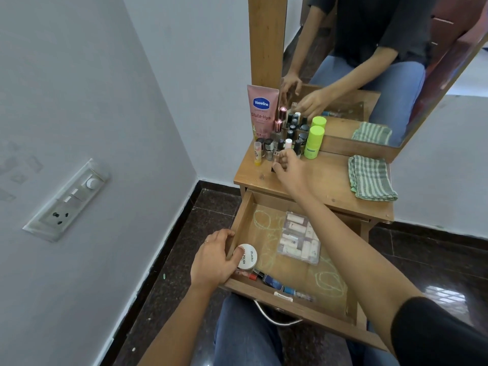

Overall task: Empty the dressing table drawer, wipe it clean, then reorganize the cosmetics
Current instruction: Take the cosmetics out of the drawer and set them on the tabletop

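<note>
Head view. The left hand [214, 260] grips the left wall of the open drawer [295, 276], fingers curled over its top edge, thumb touching the white jar [248, 256] inside. Just below the thumb, nail polish bottles [264, 277] lie along the front wall; a clear pouch [299, 237] lies well to its right. The right hand [290, 170] pinches a small bottle [276, 157] on the table top [330, 186], at the near edge of the cosmetics cluster [290, 138]. A striped cloth [371, 178] lies well right of these fingers.
</note>
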Tool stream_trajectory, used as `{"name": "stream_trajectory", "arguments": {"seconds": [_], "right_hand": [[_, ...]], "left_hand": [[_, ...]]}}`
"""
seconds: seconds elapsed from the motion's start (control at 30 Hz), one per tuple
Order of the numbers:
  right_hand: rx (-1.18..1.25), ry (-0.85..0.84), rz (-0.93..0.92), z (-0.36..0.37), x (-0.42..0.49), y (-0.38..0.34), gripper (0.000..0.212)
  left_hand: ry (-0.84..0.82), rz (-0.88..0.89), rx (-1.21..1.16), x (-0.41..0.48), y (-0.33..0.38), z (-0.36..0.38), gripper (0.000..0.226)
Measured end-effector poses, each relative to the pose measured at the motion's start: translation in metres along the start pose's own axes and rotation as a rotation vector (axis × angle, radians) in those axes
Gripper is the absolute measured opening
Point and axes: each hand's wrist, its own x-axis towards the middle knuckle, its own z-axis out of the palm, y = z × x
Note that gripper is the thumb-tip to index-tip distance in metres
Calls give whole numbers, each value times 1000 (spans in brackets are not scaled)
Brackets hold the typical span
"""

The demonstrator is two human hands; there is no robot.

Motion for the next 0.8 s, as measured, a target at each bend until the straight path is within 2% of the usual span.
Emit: {"name": "stream_trajectory", "arguments": {"seconds": [0.17, 0.63, 0.73, 0.8], "right_hand": [[10, 90, -33, 23, 10, 7, 15], [20, 106, -71, 30, 6, 7, 23], [-14, 169, -159, 22, -19, 6, 24], [-56, 91, -222, 15, -49, 4, 19]], "left_hand": [[12, 6, -10, 2, -2, 1, 46], [14, -4, 0, 2, -2, 0, 45], [15, 1, 0, 2, 0, -1, 45], [12, -4, -1, 1, 0, -2, 45]]}}
